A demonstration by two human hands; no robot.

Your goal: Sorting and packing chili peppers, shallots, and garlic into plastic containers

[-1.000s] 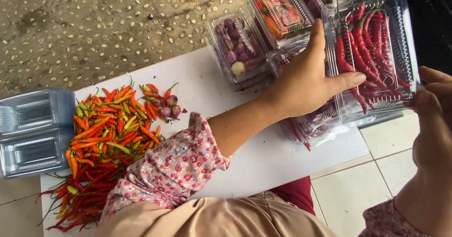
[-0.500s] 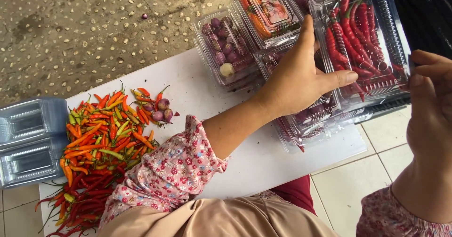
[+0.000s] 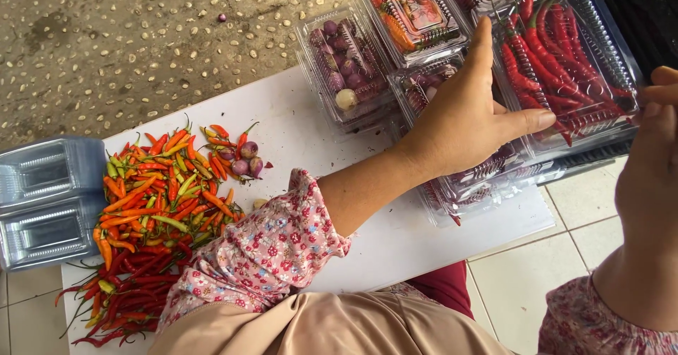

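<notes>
A clear plastic clamshell box of long red chilies (image 3: 565, 58) lies on top of other filled boxes at the table's far right. My left hand (image 3: 466, 122) rests against the box's left side, fingers straight along it and thumb stretched under its near edge. My right hand (image 3: 653, 157) comes in from the right edge of the view, its curled fingers on the box's right rim. Both arms wear a floral sleeve.
A white table (image 3: 395, 242) carries a loose pile of red, orange and green chilies (image 3: 155, 207) with a few shallots (image 3: 244, 163). Behind are a box of shallots (image 3: 342, 69) and a box of orange chilies (image 3: 409, 9). Stacked empty clear boxes (image 3: 42, 200) sit at the left. Pebbled ground lies beyond.
My right hand has risen along the box's right side. My left hand stays on the box, which sits slightly further left in view.
</notes>
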